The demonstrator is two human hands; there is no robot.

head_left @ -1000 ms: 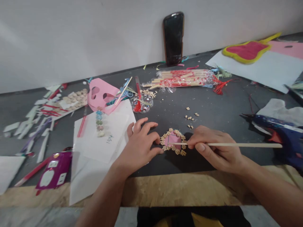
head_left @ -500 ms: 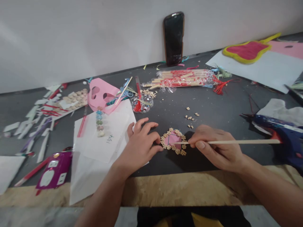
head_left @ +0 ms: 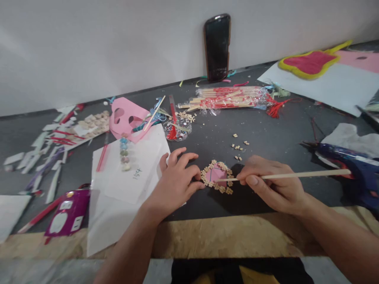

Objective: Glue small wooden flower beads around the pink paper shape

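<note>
My right hand (head_left: 274,185) pinches a thin wooden chopstick (head_left: 314,174) that lies nearly level. Its tip rests on or just over the pink middle of a small craft piece (head_left: 216,173), which is edged with clusters of short wooden bits. Beside the piece's left edge, my left hand (head_left: 177,179) lies with fingers apart, thumb and index fingertips touching or almost touching the rim. Several loose wooden bits (head_left: 237,147) are scattered on the dark table beyond my right hand. White paper sheets (head_left: 142,177) lie left of my left hand.
A blue glue gun (head_left: 340,152) lies at the right. Wrapped chopsticks (head_left: 231,98) lie behind, below a phone (head_left: 217,47) leaning on the wall. At the left are a pink cut-out mask (head_left: 127,118), a purple packet (head_left: 68,213) and paper scraps (head_left: 44,154).
The chopstick's tip has moved slightly left and down over the pink middle, and its far end has risen a little. My left hand stays in place.
</note>
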